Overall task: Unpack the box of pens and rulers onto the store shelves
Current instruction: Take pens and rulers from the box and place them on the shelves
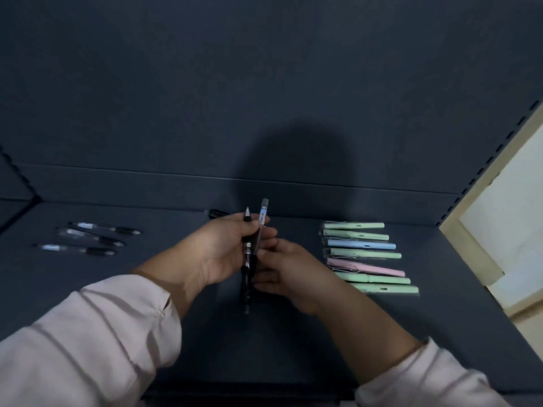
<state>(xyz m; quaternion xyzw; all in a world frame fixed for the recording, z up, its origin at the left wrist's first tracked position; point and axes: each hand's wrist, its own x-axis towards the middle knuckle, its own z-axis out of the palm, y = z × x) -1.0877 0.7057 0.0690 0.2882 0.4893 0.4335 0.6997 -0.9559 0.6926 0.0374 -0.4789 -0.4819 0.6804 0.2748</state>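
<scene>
Pens [248, 257]: two, upright, over shelf [264, 348]
Left hand [221, 249]: grasping both pens
Right hand [283, 267]: fingers pinching their lower barrels

no text, brand or number can be read. a small pale sticker [262, 219] with a blue patch sits near the top of the clear pen [264, 205] held upright in the middle, but its print is too blurred to make out. the three clear pens [88, 237] lying on the left of the shelf [73, 277] each carry a similar pale blue-and-white label on the barrel, and these are also too small and blurred to read.
</scene>
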